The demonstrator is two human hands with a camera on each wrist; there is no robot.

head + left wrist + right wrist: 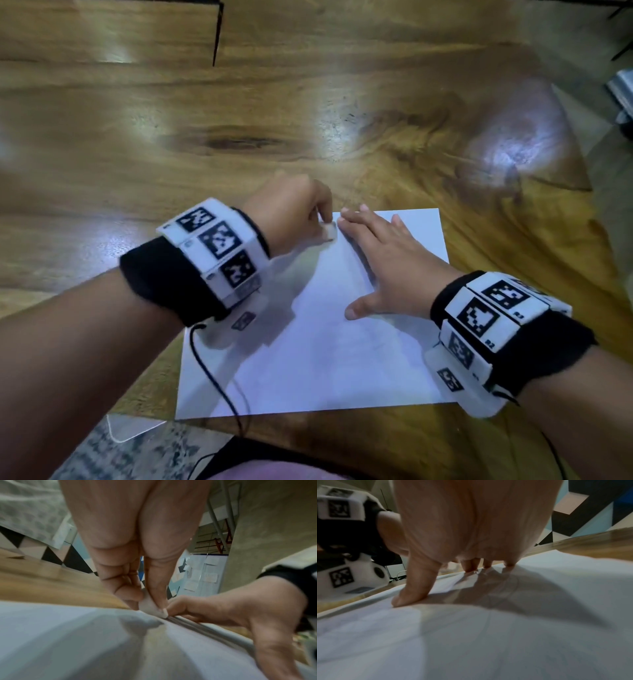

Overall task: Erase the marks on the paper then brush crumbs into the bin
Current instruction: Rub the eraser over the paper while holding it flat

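Observation:
A white sheet of paper (318,342) lies on the wooden table (239,120) in front of me. My left hand (298,212) pinches a small white eraser (330,231) between thumb and fingers and holds it against the paper's far left corner. The left wrist view shows the eraser (150,607) touching the paper (68,635) beside dark pencil lines (197,626). My right hand (387,260) lies flat on the paper with its fingers straight and spread. In the right wrist view its thumb (412,588) presses on the sheet (505,635). No bin is in view.
The table's near edge (308,435) runs just below the paper, with a patterned rug (113,452) beneath it. A black cable (219,387) trails from my left wristband across the paper's lower left. The table's rounded right corner (575,171) is near.

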